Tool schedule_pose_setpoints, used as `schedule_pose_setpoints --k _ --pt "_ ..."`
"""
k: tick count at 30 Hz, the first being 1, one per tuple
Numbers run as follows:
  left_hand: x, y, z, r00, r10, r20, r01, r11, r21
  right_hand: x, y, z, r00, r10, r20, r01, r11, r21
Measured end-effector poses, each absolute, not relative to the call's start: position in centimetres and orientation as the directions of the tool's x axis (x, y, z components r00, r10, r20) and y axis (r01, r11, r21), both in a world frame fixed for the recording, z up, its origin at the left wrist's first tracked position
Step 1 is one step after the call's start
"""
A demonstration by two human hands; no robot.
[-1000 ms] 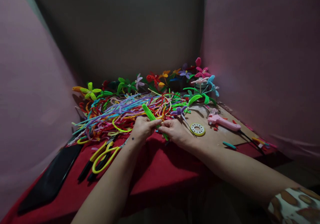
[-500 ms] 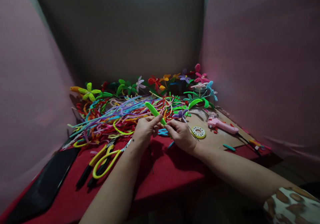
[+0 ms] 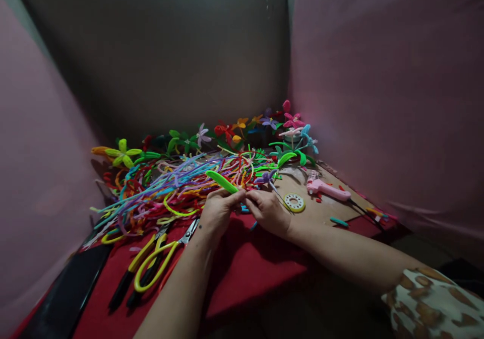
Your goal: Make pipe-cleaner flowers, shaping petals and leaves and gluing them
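A bright green pipe-cleaner leaf (image 3: 220, 181) slants up to the left out of my left hand (image 3: 220, 209), whose thumb and fingers pinch its lower part. My right hand (image 3: 268, 211) is closed against the left fingertips, at the leaf's base; the fingers cover the base itself. Both hands are over the red cloth (image 3: 242, 263), close to the near edge of a heap of colourful pipe cleaners (image 3: 177, 178). A purple pipe-cleaner flower (image 3: 266, 178) lies just beyond my right hand.
Yellow-handled scissors (image 3: 157, 268) and pliers (image 3: 141, 256) lie left of my left forearm, near a black flat object (image 3: 64, 293). On the board at right are a tape roll (image 3: 294, 202) and a pink glue gun (image 3: 328, 189). Finished flowers (image 3: 123, 152) line the back.
The view has shifted, so the table things appear further left. My hands have drawn closer together at the leaf's base, and the leaf leans flatter than before.
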State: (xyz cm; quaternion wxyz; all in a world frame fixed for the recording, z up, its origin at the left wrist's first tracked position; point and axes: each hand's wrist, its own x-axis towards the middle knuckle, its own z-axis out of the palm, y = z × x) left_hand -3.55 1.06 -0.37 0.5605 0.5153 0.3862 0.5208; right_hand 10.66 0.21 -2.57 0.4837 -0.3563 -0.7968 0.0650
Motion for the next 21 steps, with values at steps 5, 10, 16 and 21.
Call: schedule_pose_setpoints --k 5,10,16,21 --pt "-4.2 1.4 0.1 0.054 0.998 0.037 -0.269 -0.021 0.963 10.7 -0.6 -1.1 -0.241 0.772 0.588 0.41 0.63 -0.659" --pt "-4.2 1.4 0.5 0.096 0.995 0.029 -0.26 -0.003 0.966 10.5 -0.2 -0.8 -0.25 0.863 0.439 0.215 0.491 -0.844" --pt "-3.7 1.3 0.3 0.091 0.996 0.015 -0.262 0.01 0.965 10.2 0.7 -1.1 -0.234 0.922 0.308 0.117 0.341 -0.933" --pt "-4.0 1.3 0.0 0.133 0.991 -0.033 -0.219 0.062 0.974 10.3 0.6 -1.3 -0.169 0.877 0.449 0.217 0.478 -0.851"
